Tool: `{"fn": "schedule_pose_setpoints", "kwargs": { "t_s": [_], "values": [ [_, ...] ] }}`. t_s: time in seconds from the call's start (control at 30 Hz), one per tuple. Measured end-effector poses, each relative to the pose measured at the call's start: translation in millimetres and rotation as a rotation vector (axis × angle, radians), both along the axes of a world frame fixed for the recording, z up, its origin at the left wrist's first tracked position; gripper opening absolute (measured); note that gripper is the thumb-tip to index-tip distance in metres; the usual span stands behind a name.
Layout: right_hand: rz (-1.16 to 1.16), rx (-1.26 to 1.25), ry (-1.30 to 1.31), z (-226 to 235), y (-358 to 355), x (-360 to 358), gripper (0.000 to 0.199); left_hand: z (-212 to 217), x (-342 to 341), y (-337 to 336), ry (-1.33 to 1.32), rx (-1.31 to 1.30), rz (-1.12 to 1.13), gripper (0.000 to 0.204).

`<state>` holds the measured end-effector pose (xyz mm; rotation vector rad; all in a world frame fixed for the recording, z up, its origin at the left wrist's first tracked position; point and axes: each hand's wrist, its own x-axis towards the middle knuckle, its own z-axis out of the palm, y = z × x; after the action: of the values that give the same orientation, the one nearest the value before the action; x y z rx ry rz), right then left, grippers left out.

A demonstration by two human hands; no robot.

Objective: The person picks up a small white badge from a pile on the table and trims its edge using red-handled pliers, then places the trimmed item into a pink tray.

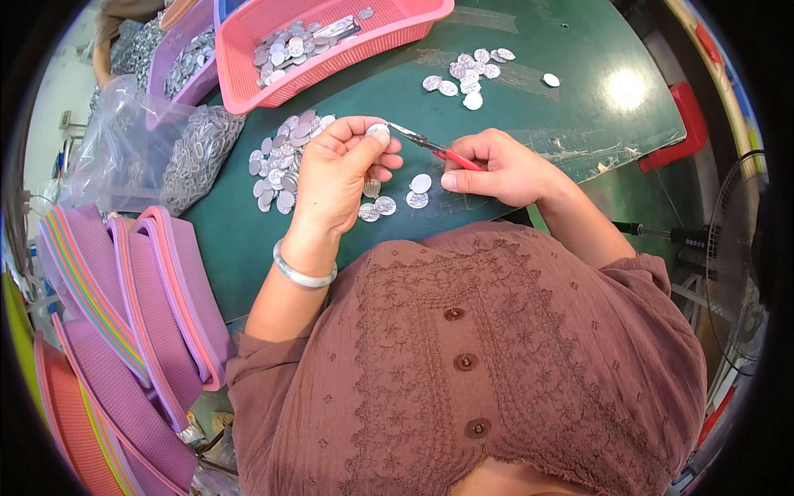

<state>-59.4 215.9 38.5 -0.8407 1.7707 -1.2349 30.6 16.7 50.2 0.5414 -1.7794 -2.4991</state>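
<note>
Between the thumb and fingers of my left hand (343, 165) is a round silver medallion (378, 132). My right hand (500, 169) is closed around the red handles of a pair of pliers (430, 146), whose thin jaws reach to the medallion's upper edge. Whether the jaws grip anything there is too small to tell. Below my hands a few loose medallions (418, 200) lie on the green table. A heap of silver medallions (277, 165) spreads just left of my left hand, and a smaller group (471, 74) lies farther back on the right.
A pink plastic basket (331, 62) holding more medallions stands at the back. Left of it are a purple basket (157, 58) and a clear bag of metal links (203, 157). Stacked purple and pink baskets (157, 298) stand at my left. The green table (595, 91) ends at the right.
</note>
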Motion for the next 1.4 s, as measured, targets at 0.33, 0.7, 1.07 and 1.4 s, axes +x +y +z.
{"fn": "schedule_pose_setpoints", "kwargs": {
  "t_s": [0.33,0.7,1.07,1.4],
  "values": [
    [0.007,-0.006,0.078,-3.2,-0.2,-1.4,0.028,-0.6,-1.5,3.9,-0.005,-0.026,0.008,0.014],
    [0.003,0.002,0.08,-1.5,-1.3,-0.4,0.029,-2.0,-2.2,7.9,0.007,-0.026,0.041,0.012],
    [-0.005,0.008,0.006,-0.8,-1.4,-3.1,0.03,-8.9,-2.3,8.5,0.054,0.023,0.045,0.015],
    [-0.225,-0.133,-0.445,-10.1,3.9,-11.9,0.032,-4.3,-2.4,1.1,0.032,0.295,0.029,0.033]
  ]
}}
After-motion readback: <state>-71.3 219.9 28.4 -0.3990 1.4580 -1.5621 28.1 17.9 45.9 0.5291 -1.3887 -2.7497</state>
